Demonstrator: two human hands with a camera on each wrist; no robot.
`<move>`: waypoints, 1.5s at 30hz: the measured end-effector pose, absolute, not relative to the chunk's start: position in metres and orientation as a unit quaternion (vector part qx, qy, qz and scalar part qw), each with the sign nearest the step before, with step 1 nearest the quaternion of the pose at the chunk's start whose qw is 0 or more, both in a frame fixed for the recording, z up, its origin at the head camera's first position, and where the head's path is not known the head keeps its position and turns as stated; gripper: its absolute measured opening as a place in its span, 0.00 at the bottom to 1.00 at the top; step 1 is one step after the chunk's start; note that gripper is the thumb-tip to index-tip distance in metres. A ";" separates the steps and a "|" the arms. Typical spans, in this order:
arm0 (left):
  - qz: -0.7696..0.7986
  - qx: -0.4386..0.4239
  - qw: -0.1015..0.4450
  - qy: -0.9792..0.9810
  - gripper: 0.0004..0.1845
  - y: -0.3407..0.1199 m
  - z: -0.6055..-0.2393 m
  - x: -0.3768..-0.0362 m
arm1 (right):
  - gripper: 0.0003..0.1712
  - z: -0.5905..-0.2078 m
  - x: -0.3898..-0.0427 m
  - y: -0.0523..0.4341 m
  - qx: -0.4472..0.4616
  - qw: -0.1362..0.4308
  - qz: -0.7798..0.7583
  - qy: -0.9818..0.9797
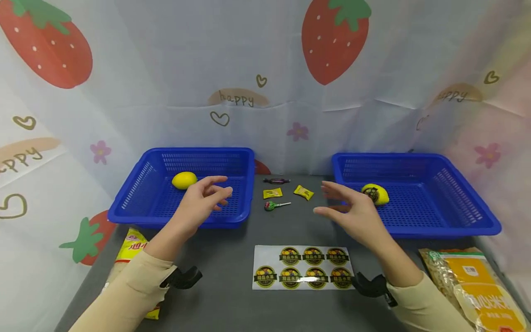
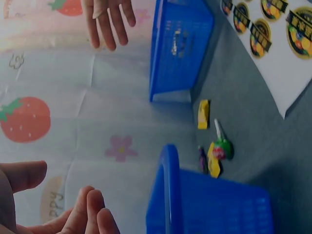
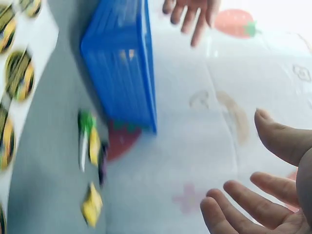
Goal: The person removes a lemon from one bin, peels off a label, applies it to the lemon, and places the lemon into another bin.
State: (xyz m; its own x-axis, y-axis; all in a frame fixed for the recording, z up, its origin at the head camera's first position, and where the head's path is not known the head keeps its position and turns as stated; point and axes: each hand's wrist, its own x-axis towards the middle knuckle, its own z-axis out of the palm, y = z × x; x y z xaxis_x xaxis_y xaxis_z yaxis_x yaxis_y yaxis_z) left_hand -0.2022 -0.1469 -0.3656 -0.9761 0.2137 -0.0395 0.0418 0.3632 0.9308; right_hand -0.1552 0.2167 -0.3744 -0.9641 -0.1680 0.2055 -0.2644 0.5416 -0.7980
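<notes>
My left hand (image 1: pixel 204 197) hovers over the front right part of the left blue basket (image 1: pixel 178 220), fingers loosely bent and holding nothing. Behind it, a plain yellow lemon (image 1: pixel 183 180) lies in that basket. The right hand (image 1: pixel 356 213) is raised at the near left corner of the right blue basket (image 1: pixel 448 230), thumb and fingers spread apart with nothing between them. In this basket lies a second lemon (image 1: pixel 382 195) bearing a round dark sticker. A white sheet of round fruit stickers (image 1: pixel 265 256) lies between the forearms; its upper left spot is bare.
Between the baskets lie two yellow-wrapped candies (image 1: pixel 272 193), a dark-wrapped candy (image 1: pixel 276 181) and a lollipop (image 1: pixel 270 205). A yellow bag (image 1: pixel 132 244) is partly behind the left forearm; a grain bag (image 1: pixel 477 286) lies at right. A patterned curtain (image 1: pixel 186 55) hangs behind.
</notes>
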 end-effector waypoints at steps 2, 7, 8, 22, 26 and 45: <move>0.557 0.073 0.074 0.824 0.30 -0.154 -0.364 -0.204 | 0.41 -0.379 -0.163 0.197 0.134 0.042 0.485 -0.863; 0.545 0.070 0.070 0.832 0.32 -0.169 -0.359 -0.212 | 0.41 -0.395 -0.179 0.154 0.147 0.009 0.524 -0.839; 0.540 0.071 0.069 0.836 0.32 -0.172 -0.357 -0.215 | 0.41 -0.399 -0.181 0.146 0.142 -0.002 0.533 -0.834; 0.426 -0.004 0.085 0.901 0.49 -0.218 -0.326 -0.295 | 0.51 -0.451 -0.200 0.065 0.097 -0.057 0.563 -0.819; 0.438 -0.018 0.133 0.889 0.53 -0.234 -0.335 -0.318 | 0.48 -0.452 -0.200 0.057 0.089 -0.059 0.574 -0.812; 0.460 -0.081 0.228 0.854 0.46 -0.280 -0.415 -0.351 | 0.44 -0.451 -0.204 0.046 0.092 -0.091 0.615 -0.778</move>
State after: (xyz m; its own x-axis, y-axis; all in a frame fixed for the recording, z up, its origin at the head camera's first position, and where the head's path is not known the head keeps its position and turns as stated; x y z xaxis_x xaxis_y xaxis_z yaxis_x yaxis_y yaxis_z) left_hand -0.3510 -0.2803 -0.4152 -0.8829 0.0714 -0.4641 -0.3482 0.5637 0.7490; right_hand -0.2038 0.0464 -0.4513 -0.9666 -0.2549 -0.0274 -0.0323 0.2274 -0.9733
